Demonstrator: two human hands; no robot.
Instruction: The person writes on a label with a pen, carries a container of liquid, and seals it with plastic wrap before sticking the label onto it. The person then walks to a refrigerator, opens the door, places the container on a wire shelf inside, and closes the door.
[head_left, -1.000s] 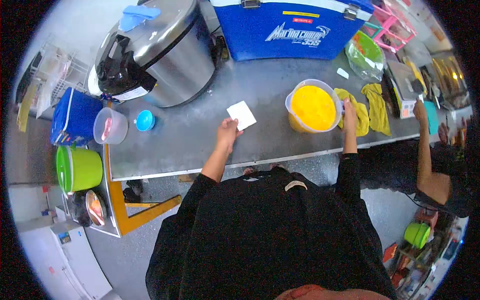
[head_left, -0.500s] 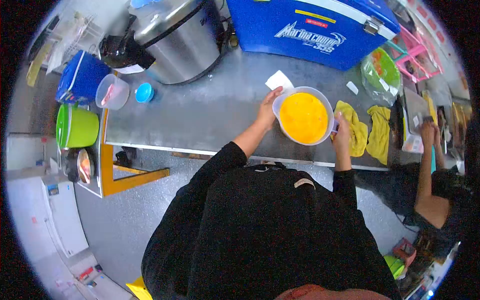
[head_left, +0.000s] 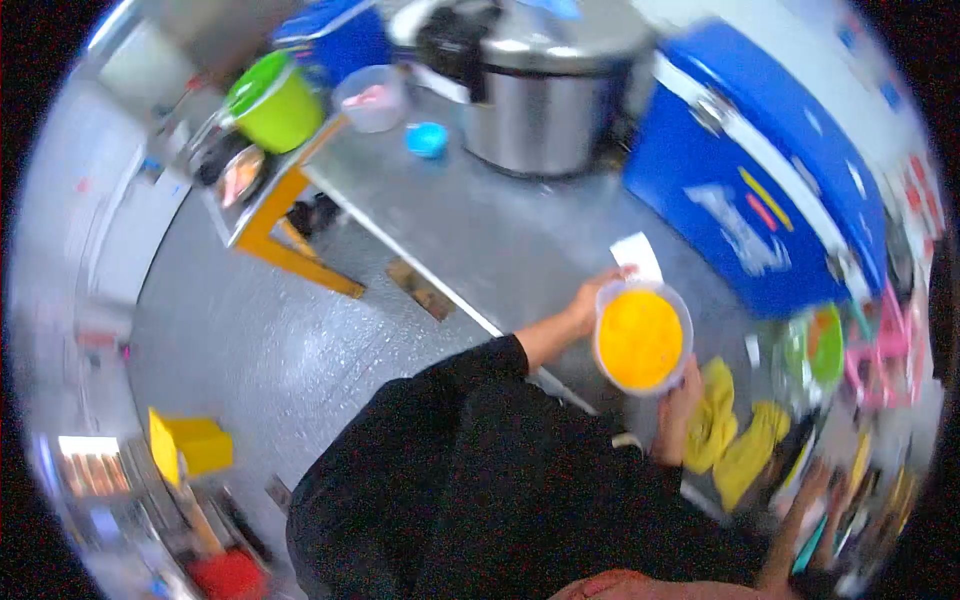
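Cradling jug [head_left: 640,338] between both hands

We see a clear, glossy plastic jug [head_left: 641,339] of smooth yellow liquid, a dull brushed-metal tabletop [head_left: 500,240], a shiny steel cooker [head_left: 545,95] at the far side, and soft yellow cloths [head_left: 725,440] on the right.

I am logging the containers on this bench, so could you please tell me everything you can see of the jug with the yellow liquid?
The jug is a round, clear plastic-looking container, seen from above, filled nearly to the rim with opaque yellow-orange liquid. It is upright over the metal table near its front edge. The left hand grips its rim, and the right hand holds its other side. The picture is blurred, so finer details are unclear.
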